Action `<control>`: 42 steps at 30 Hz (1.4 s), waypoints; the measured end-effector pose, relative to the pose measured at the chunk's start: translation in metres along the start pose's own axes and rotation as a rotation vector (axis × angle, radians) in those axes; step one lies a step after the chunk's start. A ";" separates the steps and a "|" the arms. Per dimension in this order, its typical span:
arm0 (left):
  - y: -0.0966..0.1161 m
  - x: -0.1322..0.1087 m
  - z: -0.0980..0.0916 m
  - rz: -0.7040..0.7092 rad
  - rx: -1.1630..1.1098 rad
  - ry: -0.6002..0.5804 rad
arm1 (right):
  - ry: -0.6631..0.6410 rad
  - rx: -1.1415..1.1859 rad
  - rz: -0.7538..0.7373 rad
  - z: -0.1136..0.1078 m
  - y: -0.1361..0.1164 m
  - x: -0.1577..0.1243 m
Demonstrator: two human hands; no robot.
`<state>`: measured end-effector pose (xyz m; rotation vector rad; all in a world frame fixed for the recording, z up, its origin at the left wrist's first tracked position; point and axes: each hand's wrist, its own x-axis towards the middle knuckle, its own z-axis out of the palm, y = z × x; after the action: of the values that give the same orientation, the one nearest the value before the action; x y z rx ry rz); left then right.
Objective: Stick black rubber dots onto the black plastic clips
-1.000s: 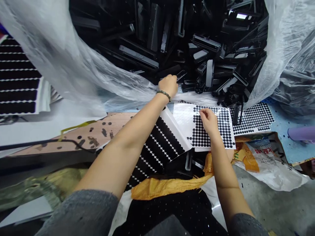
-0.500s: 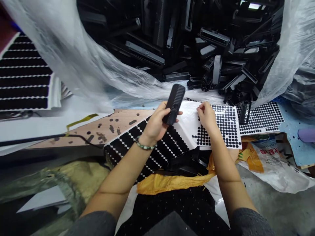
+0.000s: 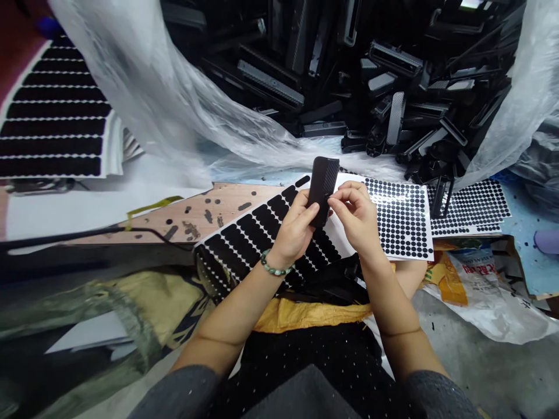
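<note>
My left hand (image 3: 296,230) grips a long black plastic part (image 3: 323,180) with a ribbed, carbon-look face, held upright and slightly tilted. Thumb and index finger of my right hand (image 3: 356,215) are pinched at the part's right side, with a small black dot sticker (image 3: 329,198) showing at their tips. Beneath the hands lies a white sheet of round black stickers (image 3: 399,218), some of its spots bare. Under my left hand is a sheet of long black oval stickers (image 3: 244,241).
A clear plastic liner (image 3: 192,110) surrounds a heap of black plastic parts (image 3: 279,81) at the back. More strip sticker sheets (image 3: 52,116) lie far left, and another dotted sheet (image 3: 480,203) lies right. A cable (image 3: 100,234) crosses the wooden board; a yellow cloth (image 3: 305,315) hangs before my lap.
My right hand has moved left from the round-sticker sheet to the black part. My left hand has turned the part more upright and brought it slightly lower. The camera view has shifted a little.
</note>
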<state>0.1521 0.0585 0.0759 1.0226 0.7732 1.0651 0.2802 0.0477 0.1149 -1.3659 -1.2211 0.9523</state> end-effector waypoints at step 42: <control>0.045 0.007 0.020 0.609 0.938 -0.056 | 0.186 -0.359 -0.335 -0.040 -0.002 -0.030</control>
<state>0.1574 0.0662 0.1248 2.1775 0.9641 1.1773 0.3136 0.0107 0.1213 -1.4270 -1.4646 0.3739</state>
